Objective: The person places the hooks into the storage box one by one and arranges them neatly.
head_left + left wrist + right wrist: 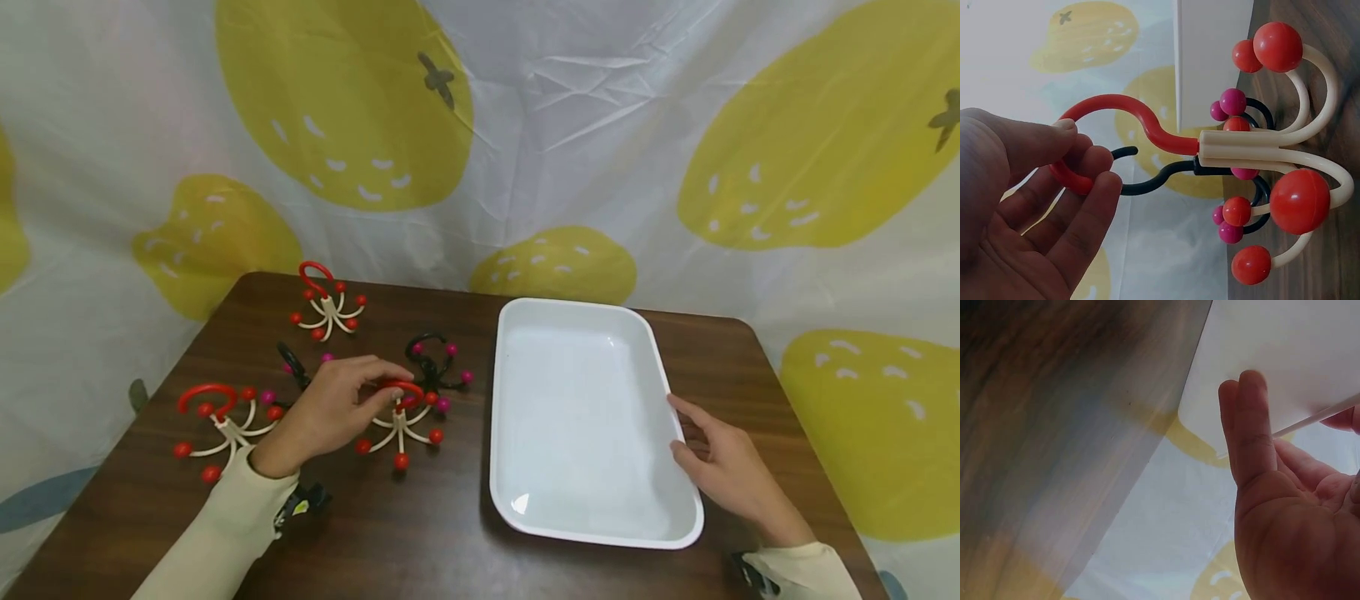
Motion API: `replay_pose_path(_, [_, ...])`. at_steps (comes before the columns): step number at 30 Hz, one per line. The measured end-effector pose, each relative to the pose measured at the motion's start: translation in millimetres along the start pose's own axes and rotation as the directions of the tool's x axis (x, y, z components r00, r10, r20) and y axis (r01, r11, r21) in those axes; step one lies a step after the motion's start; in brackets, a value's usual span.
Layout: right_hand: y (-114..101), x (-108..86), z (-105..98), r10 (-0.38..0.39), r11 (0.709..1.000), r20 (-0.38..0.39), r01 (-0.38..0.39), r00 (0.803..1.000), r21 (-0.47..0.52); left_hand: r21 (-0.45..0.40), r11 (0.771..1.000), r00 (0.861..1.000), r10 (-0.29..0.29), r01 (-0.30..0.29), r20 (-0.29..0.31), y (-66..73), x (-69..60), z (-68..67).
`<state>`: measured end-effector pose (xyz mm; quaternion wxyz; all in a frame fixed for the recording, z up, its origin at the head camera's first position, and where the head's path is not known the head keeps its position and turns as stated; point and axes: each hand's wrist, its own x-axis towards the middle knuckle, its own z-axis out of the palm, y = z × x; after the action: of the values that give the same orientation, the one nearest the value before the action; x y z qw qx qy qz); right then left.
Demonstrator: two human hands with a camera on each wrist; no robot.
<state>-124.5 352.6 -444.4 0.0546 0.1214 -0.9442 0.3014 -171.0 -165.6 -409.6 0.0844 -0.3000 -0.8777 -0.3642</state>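
Note:
My left hand pinches the red hook handle of a head massager with cream prongs and red ball tips. In the left wrist view, thumb and fingers close round the red hook. Just behind it stands a black massager with pink balls. My right hand holds the right rim of a white rectangular tray. Its thumb is at the rim, while in the right wrist view straight fingers lie along the tray's outer side.
Another red-and-cream massager stands at the back left, and one more sits by my left forearm. A second black massager is partly hidden behind the left hand. The brown table meets a fruit-patterned curtain.

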Motion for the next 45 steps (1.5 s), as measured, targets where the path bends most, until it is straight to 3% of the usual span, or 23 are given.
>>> replay_pose_path(31, [-1.1,-0.6,2.9,0.023,1.0,-0.009,-0.023,1.0,-0.005,-0.032,0.998,0.992,0.059,-0.062,-0.111,21.7,9.2,-16.1])
replay_pose_path(45, [-3.9,0.5,2.8,0.021,1.0,-0.01,-0.021,1.0,-0.006,-0.063,0.992,0.989,0.104,-0.111,-0.104,40.6,29.3,-22.8])
